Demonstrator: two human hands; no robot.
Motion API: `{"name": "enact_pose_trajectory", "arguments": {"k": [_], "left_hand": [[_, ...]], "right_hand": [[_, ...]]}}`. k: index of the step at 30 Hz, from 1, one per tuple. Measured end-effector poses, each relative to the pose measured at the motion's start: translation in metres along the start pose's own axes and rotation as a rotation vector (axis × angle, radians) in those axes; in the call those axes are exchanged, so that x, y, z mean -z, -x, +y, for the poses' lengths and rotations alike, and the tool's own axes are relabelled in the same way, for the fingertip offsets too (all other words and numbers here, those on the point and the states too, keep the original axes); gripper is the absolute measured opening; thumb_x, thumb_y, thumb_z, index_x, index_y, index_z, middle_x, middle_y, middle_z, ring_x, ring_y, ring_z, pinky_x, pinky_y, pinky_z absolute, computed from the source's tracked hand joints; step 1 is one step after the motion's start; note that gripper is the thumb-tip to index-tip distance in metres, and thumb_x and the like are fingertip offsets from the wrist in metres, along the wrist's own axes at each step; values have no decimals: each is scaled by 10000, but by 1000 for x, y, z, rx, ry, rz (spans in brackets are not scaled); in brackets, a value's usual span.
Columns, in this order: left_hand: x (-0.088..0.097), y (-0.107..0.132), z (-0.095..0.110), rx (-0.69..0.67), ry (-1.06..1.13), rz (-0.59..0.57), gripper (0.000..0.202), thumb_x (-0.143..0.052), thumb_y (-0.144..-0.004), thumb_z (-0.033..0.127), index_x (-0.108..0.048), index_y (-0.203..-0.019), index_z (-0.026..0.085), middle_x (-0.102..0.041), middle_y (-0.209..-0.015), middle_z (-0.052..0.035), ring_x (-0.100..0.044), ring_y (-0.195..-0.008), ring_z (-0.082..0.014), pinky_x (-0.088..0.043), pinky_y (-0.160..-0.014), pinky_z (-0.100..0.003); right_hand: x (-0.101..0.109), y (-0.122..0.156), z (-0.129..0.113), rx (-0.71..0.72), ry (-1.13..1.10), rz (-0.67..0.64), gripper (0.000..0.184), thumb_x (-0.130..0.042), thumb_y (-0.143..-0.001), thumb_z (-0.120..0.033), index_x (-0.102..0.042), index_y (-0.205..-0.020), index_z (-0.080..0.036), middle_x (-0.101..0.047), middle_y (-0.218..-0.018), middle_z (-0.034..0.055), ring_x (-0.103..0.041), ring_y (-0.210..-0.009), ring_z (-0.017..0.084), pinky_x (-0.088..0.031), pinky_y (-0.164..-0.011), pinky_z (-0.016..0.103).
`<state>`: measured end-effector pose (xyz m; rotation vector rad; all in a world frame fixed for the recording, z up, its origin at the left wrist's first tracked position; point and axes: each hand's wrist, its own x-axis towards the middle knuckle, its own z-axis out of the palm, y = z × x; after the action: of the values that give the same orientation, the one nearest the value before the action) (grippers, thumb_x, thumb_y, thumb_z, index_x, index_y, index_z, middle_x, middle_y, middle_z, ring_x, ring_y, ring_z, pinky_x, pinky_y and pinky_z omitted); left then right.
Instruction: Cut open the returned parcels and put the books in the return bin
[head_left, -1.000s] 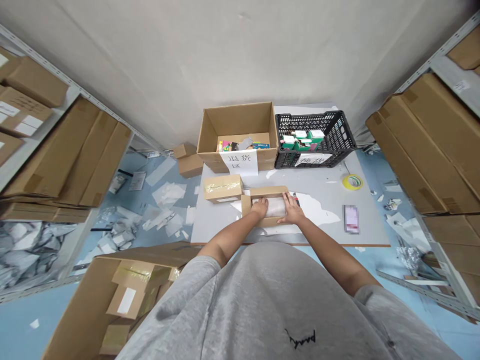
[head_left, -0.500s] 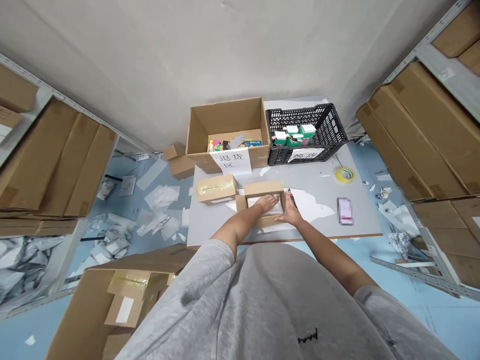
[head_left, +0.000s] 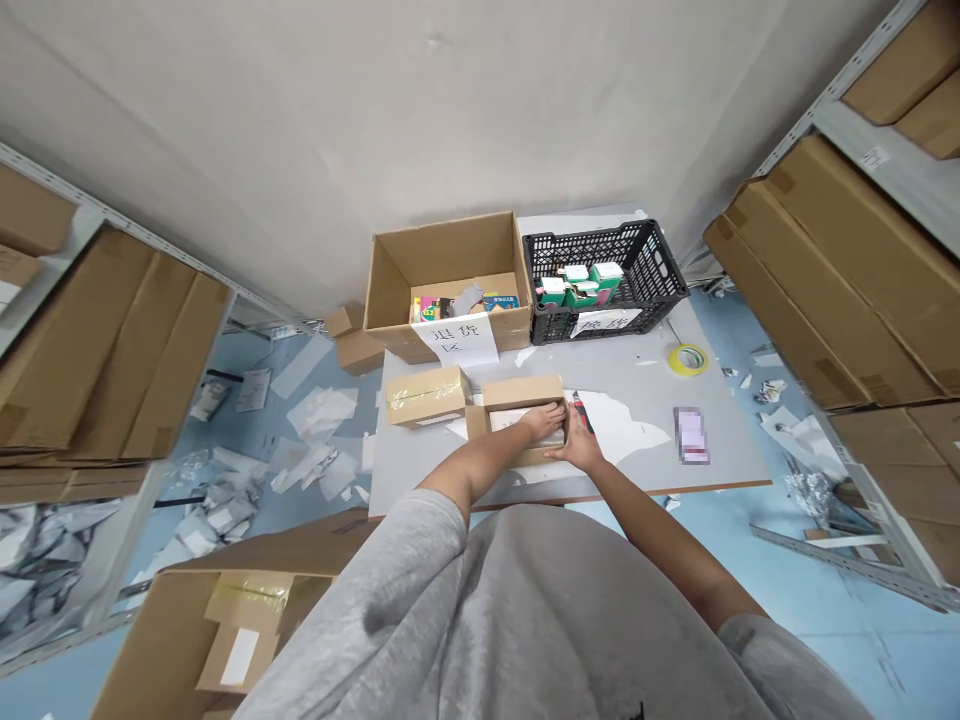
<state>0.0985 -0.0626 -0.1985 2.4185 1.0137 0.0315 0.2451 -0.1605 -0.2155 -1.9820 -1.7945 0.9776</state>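
Head view. Two hands are in frame, both at lower centre of the table and both the person's own. The left hand [head_left: 541,422] lies flat, fingers extended, on a white packet [head_left: 517,421], which sits inside a small open cardboard carton [head_left: 523,392]. It is not clenched. The right hand [head_left: 577,448] stands against the carton's right end, touching it; whether it grips the carton cannot be told. A small red-and-black tool [head_left: 579,411] lies just beside that end.

On the grey table [head_left: 630,470] are three cartons in all. One taped carton [head_left: 426,395] lies just left of the open one. One large open carton [head_left: 442,250], upper centre, holds colourful printed packs and bears one paper sign [head_left: 454,338]. To its right stands one black plastic crate [head_left: 604,295], holding several white-and-green packs and bearing one paper sign [head_left: 605,322]. One roll of yellow tape [head_left: 688,359] and one pixelated card [head_left: 691,435] lie at the table's right.

Metal shelves [head_left: 885,130] stacked with flat cartons stand at left and right. One further open carton [head_left: 225,630] sits at lower left. Paper scraps [head_left: 322,415] litter the floor.
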Motion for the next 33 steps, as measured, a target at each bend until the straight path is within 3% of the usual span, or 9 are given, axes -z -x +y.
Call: {"name": "enact_pose_trajectory", "arguments": {"k": [3,5,9,14,19,22,26,30,33], "left_hand": [[12,12,-5,-422,-230,-119,244,-574,-874,68,-730,-1012,196,-728,-1251,-120,-590,-1268,-239,-404,-1121,-376],[24,23,-6,-487,-367,-103,180,-585,-931,112,-728,-1025,167,-738,-1157,-144,-626,-1179,-248,-433,-1057,-386],[55,42,-8,-330,-433,-63,181,-557,-981,125,-713,-1071,143,-736,-1052,-148,-653,-1052,-258,-457,-956,-381],[84,67,-14,-106,-309,66,199,-583,-980,148,-683,-1151,156,-727,-1095,-133,-646,-1057,-262,-471,-936,-366],[74,89,-16,4,-237,113,228,-527,-986,122,-694,-1127,185,-713,-1134,-111,-633,-1084,-252,-473,-969,-364],[64,95,-15,43,-228,74,260,-544,-943,103,-706,-1134,174,-703,-1131,-116,-627,-1082,-259,-472,-977,-374],[61,104,-12,4,-217,66,368,-666,-861,207,-703,-1225,167,-661,-1215,-130,-590,-1140,-287,-453,-1001,-404],[66,109,-12,-18,-174,144,383,-618,-953,414,-708,-1269,217,-630,-1292,-106,-541,-1223,-285,-410,-1043,-415],[70,106,-15,21,-190,134,375,-499,-1036,436,-742,-1204,206,-658,-1206,-107,-553,-1184,-271,-412,-1008,-402]], "right_hand": [[0,2,-1,-27,-2,5,1540,-915,-644,-609,152,-1687,-226,-121,-1753,182,-247,-1586,341,-364,-1221,451],[1,3,-3,-43,3,7,1529,-914,-644,-605,134,-1691,-227,-128,-1751,184,-283,-1570,358,-387,-1203,459],[2,4,-2,13,10,32,1552,-934,-616,-593,99,-1698,-180,-105,-1747,211,-227,-1590,384,-350,-1231,504],[0,3,6,157,27,107,1534,-951,-606,-566,32,-1699,-128,-80,-1740,244,-105,-1616,393,-221,-1286,554],[1,-3,4,276,17,173,1270,-876,-726,-538,-147,-1690,-149,-209,-1720,219,-184,-1602,376,-237,-1280,573],[1,-7,-3,309,36,188,934,-794,-821,-439,-374,-1616,-187,-286,-1700,179,-224,-1592,363,-279,-1263,576],[1,-11,-11,304,86,213,489,-666,-850,-219,-664,-1338,-206,-408,-1643,143,-253,-1577,355,-298,-1242,600],[5,-15,-16,291,138,245,336,-595,-812,-114,-751,-1093,-214,-573,-1503,116,-342,-1518,341,-340,-1213,581],[8,-18,-20,286,183,266,336,-598,-781,-90,-760,-1046,-218,-616,-1455,101,-379,-1472,339,-357,-1195,549]]}}
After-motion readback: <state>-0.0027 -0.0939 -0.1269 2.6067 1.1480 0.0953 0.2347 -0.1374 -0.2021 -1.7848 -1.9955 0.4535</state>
